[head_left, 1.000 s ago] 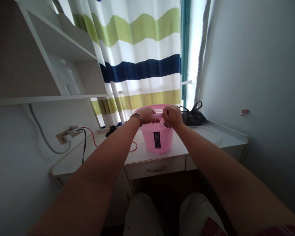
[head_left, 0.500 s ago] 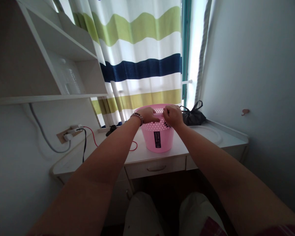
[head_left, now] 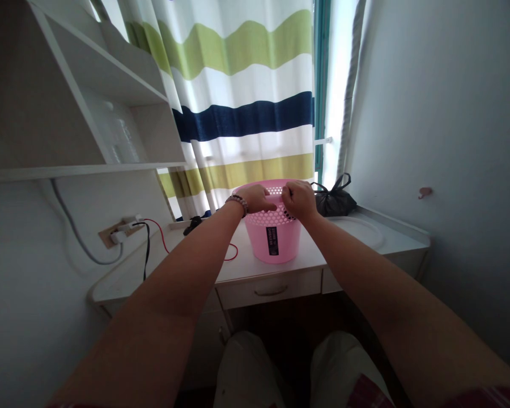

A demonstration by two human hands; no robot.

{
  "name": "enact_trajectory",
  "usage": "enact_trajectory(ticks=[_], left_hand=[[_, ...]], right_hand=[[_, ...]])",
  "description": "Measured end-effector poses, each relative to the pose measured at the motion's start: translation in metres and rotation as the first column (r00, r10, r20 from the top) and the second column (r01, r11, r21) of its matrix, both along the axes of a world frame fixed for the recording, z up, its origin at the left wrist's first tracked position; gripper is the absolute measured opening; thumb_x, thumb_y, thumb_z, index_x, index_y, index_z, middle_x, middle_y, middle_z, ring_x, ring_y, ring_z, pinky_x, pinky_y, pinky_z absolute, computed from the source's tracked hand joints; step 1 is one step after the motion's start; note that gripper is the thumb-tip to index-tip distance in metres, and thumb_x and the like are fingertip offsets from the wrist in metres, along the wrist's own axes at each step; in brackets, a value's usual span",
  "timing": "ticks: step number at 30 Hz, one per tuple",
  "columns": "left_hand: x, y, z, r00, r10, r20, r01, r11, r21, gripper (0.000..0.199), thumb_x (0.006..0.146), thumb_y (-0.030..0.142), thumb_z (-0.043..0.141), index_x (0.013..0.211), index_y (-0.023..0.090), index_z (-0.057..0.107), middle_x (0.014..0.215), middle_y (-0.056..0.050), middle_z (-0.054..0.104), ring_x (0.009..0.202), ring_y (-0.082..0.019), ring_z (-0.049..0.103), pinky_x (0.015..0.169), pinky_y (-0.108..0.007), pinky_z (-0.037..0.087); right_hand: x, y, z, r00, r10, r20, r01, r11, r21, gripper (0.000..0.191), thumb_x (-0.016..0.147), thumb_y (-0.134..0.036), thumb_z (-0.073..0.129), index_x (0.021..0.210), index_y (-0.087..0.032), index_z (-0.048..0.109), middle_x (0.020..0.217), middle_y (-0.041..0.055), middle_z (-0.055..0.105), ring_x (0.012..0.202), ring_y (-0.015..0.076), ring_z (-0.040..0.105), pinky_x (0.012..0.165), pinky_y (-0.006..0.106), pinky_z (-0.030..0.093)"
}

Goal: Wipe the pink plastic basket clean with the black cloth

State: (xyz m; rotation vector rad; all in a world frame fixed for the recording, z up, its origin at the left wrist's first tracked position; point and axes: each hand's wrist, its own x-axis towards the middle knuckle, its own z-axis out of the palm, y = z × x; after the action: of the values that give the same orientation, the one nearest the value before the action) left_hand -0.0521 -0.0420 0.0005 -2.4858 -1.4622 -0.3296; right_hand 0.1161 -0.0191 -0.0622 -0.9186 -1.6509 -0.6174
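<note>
A pink plastic basket [head_left: 276, 243] with a perforated upper wall and a dark label stands upright on the white desk [head_left: 233, 271]. At the left of its near rim is my left hand [head_left: 258, 200], a beaded bracelet on its wrist; its thumb points right and its fingers close over the rim. My right hand [head_left: 300, 199] is curled in a fist around the rim's right part, close beside the left. The fingertips of both hands are partly hidden.
Behind the basket on the right sits a tied black bag [head_left: 335, 203], with a round white lid [head_left: 361, 231] in front of it. A red cable [head_left: 237, 252] lies left of the basket. White shelves [head_left: 110, 113] hang at the upper left; a striped curtain [head_left: 246, 119] hangs behind.
</note>
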Motion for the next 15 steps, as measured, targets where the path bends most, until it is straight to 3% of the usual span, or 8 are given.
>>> enact_trajectory(ticks=[15], left_hand=[[0.0011,-0.001,-0.0002,1.0,0.021,0.006,-0.021,1.0,0.002,0.047,0.059,0.062,0.057,0.072,0.017,0.066,0.066,-0.004,0.063,0.058,-0.015,0.052,0.051,-0.027,0.032]], right_hand=[[0.0,0.0002,-0.0008,1.0,0.017,-0.007,-0.017,1.0,0.001,0.027,0.083,-0.027,0.037,0.059,-0.02,0.047,0.059,0.0045,0.049,0.064,0.0187,0.044,0.069,0.033,0.03]])
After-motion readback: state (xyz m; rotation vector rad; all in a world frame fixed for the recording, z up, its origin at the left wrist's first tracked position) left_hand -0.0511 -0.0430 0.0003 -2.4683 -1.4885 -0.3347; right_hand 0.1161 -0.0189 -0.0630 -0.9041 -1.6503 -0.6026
